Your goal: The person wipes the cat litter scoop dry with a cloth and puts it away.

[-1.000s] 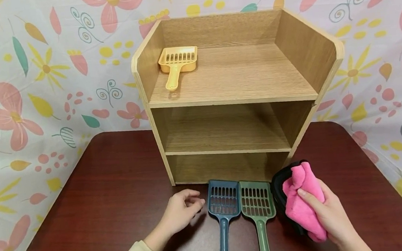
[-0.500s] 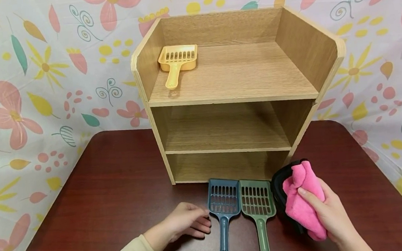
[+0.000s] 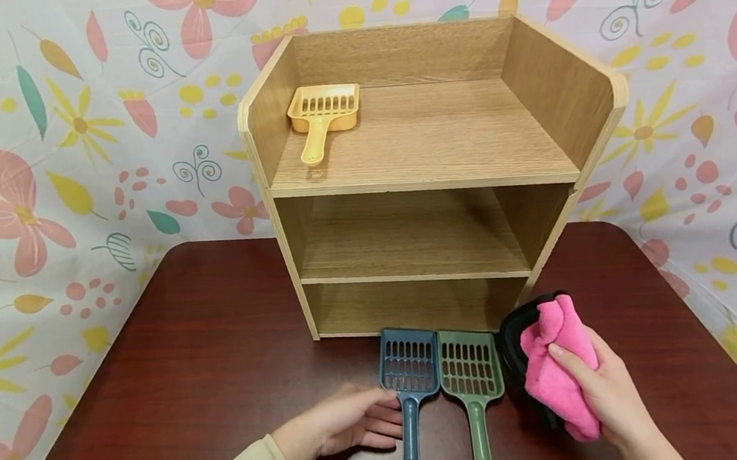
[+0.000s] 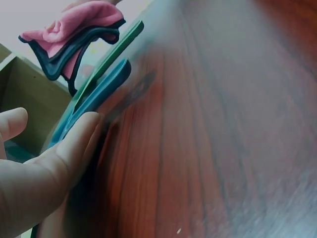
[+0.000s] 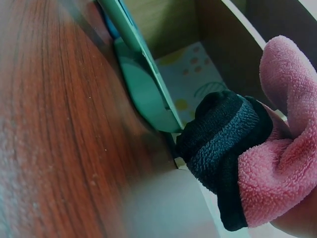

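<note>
A blue litter scoop (image 3: 412, 435) and a green litter scoop (image 3: 479, 436) lie side by side on the table, handles toward me. My left hand (image 3: 351, 421) is at the blue scoop's left side, palm turned toward its handle, thumb tip at the scoop's neck and the other fingers extended below. In the left wrist view the thumb (image 4: 79, 141) overlaps the blue scoop (image 4: 104, 87). Just right of the green scoop, my right hand (image 3: 611, 388) grips a bunched pink cloth (image 3: 559, 375) with dark trim, thumb on top. The right wrist view shows the cloth (image 5: 282, 163) close up.
Behind the scoops stands a wooden shelf unit (image 3: 414, 276) with several levels. A yellow litter scoop (image 3: 326, 114) rests at the left of its top level. The dark red table (image 3: 157, 402) meets a flower-patterned curtain (image 3: 90, 214) behind.
My left hand has shifted right and down to the blue scoop's neck, its fingers straightening and palm turning toward the handle. The right hand and pink cloth stay in place.
</note>
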Available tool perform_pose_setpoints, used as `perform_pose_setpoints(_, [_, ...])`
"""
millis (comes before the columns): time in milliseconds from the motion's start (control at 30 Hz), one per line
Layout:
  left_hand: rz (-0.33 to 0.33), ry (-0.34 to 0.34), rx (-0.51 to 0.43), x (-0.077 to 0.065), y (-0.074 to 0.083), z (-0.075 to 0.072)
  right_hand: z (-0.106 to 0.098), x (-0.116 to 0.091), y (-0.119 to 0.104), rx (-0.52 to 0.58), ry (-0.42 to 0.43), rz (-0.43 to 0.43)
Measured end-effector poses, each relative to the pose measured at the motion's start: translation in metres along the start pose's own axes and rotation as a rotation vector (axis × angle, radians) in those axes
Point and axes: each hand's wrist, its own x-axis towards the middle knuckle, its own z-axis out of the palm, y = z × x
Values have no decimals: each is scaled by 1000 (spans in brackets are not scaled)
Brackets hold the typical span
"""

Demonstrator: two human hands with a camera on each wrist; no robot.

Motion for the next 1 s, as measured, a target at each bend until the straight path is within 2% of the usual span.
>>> perform_pose_setpoints(133, [-1, -30, -22, -4, 0, 4, -1, 0, 0, 8, 2, 6])
perform_pose_setpoints(300, [13, -7, -28, -8, 3, 5, -2, 0, 0, 17, -4, 14])
perform_pose_setpoints(500, [34, 27, -30, -11, 9, 0, -2, 0, 0, 19, -6, 17])
perform_pose_setpoints(700, [43, 29, -31, -15, 13, -7, -1, 0, 0, 24, -7, 6])
perform_pose_setpoints(833, [64, 67, 39, -17, 13, -12, -1, 0, 0, 29, -9, 4])
perform_pose_setpoints(1000, [149, 152, 202, -18, 12, -17, -1, 0, 1, 23, -7, 7])
